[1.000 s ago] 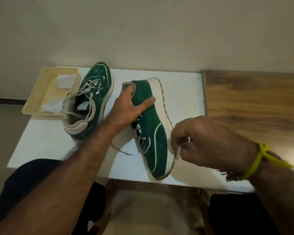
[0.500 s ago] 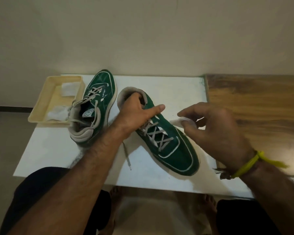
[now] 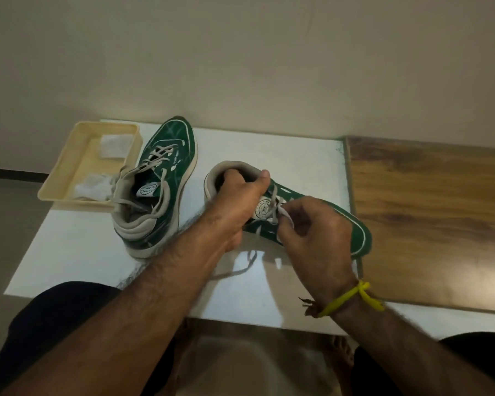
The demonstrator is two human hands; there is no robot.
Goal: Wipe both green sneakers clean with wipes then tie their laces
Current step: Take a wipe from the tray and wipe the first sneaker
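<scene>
The left hand [image 3: 237, 201] is making a tight grip on the heel opening of the right-side sneaker [image 3: 357, 232], with fingers tucked inside, holding it steady in the middle of the frame on the white table [image 3: 83, 252]. The right hand [image 3: 315, 238] is pinching a small white wipe [image 3: 286, 221] and pressing it by the tongue and laces [image 3: 273, 207]. The other sneaker [image 3: 169, 155] is sitting to the left, laces loose, beside a cream tray [image 3: 69, 167] in the upper left holding more wipes. The wiping step is going on, I think. Next the wipe probably needs rubbing along the shoe, then both laces need tying.
</scene>
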